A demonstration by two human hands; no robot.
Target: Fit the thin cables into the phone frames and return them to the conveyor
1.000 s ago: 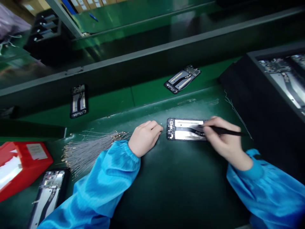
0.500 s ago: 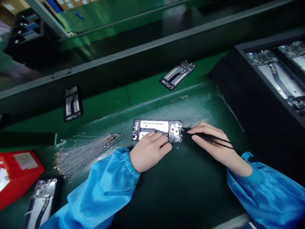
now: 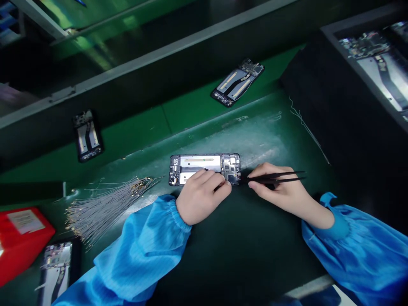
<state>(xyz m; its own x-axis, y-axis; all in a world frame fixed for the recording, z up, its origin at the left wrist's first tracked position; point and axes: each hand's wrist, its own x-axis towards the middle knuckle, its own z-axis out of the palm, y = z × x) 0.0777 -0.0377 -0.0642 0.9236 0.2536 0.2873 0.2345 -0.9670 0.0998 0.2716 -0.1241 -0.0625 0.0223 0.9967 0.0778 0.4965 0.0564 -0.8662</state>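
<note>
An opened phone (image 3: 200,163) lies lengthwise on the green bench, its circuit board, grey plate and black ribbon cable exposed. My left hand (image 3: 204,195) is closed over its near long edge. Those curled fingers cover part of the phone, and whether they also pinch something small cannot be made out. Black tweezers (image 3: 280,176) are held between the thumb and fingers of my right hand (image 3: 280,187). Their tips reach the board end of the phone; dark surroundings hide whether they grip anything. Left of the phone lies a bundle of thin grey cables (image 3: 108,208) with small gold-coloured ends.
Two more opened phones (image 3: 87,135) (image 3: 238,83) lie on the green ledge behind. Another opened phone (image 3: 57,267) is at the lower left, beside a red box (image 3: 22,238). At right, a black bin (image 3: 318,106) holds further opened phones. Loose wires (image 3: 307,127) lie beside it.
The view has shifted slightly. My right hand has brought the tweezers closer to the phone's board end, and the tweezers are turned more level. My left hand stays on the phone.
</note>
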